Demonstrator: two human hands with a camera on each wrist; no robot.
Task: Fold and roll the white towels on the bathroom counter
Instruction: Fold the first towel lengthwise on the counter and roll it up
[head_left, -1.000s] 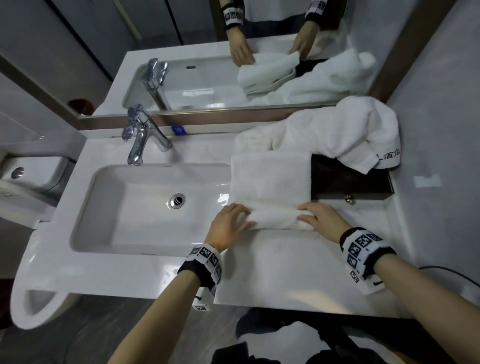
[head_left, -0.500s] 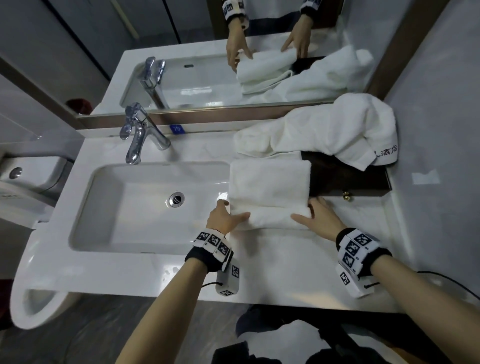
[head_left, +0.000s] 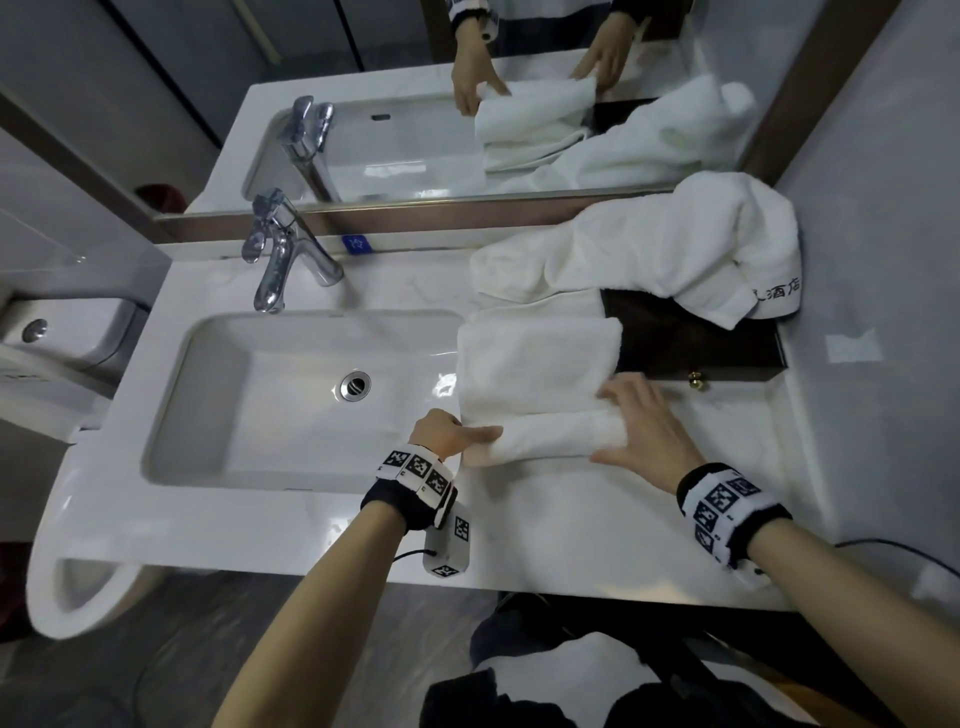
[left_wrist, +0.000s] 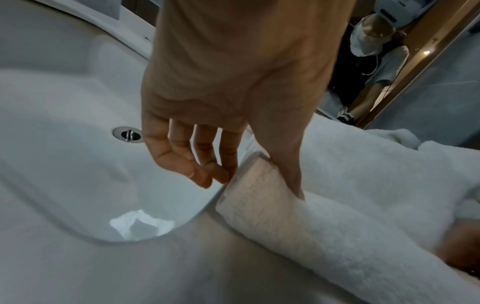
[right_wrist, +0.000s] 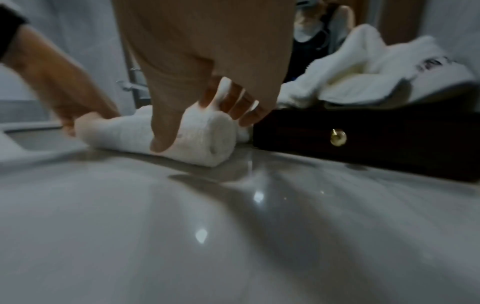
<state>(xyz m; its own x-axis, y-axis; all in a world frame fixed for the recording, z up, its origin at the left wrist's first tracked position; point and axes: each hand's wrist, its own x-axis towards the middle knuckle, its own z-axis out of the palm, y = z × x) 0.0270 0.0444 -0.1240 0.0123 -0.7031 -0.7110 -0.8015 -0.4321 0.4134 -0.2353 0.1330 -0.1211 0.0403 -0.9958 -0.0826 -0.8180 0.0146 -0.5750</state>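
A folded white towel (head_left: 535, 364) lies on the counter to the right of the sink, and its near end is wound into a roll (head_left: 550, 439). My left hand (head_left: 467, 431) holds the roll's left end, thumb along the top and fingers curled against the end face (left_wrist: 254, 181). My right hand (head_left: 618, 426) grips the right end of the roll (right_wrist: 124, 133). Its thumb is in front and its fingers are curled over the back (right_wrist: 202, 131). A second white towel (head_left: 649, 249) lies crumpled behind.
A dark wooden box (head_left: 696, 343) with a brass knob (head_left: 695, 380) stands right of the towel, under the crumpled one. The sink basin (head_left: 291, 395) and chrome faucet (head_left: 280, 254) are on the left. White counter (head_left: 571, 530) stretches in front, a mirror (head_left: 415, 130) behind, a grey wall at right.
Both hands have turned the roll away from me. It is thicker now and the flat part is shorter. My fingers have re-gripped both ends.
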